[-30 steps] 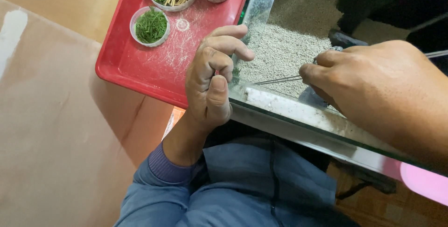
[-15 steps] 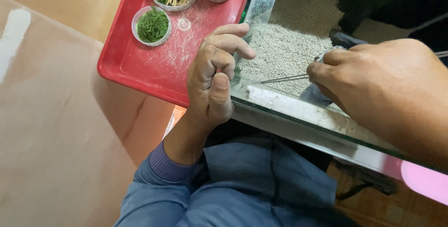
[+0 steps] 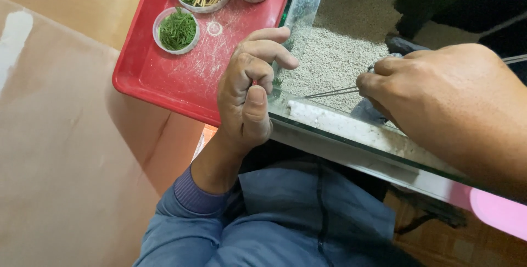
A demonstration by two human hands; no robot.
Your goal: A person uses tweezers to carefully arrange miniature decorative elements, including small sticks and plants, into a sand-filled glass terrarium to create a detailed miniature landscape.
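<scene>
Meanwhile right hand (image 3: 439, 102) keeps gripping tweezers (image 3: 332, 92).

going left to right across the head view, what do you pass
small round dish of green clippings → red tray → left hand resting on the glass tank's near rim → thin metal tweezers over pale gravel → right hand holding them

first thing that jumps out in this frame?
The red tray at upper left, carrying small cups of green cuttings. Beside it, a glass tank of pale gravel, where the right hand holds thin tweezers toward the left hand at its corner.
</scene>
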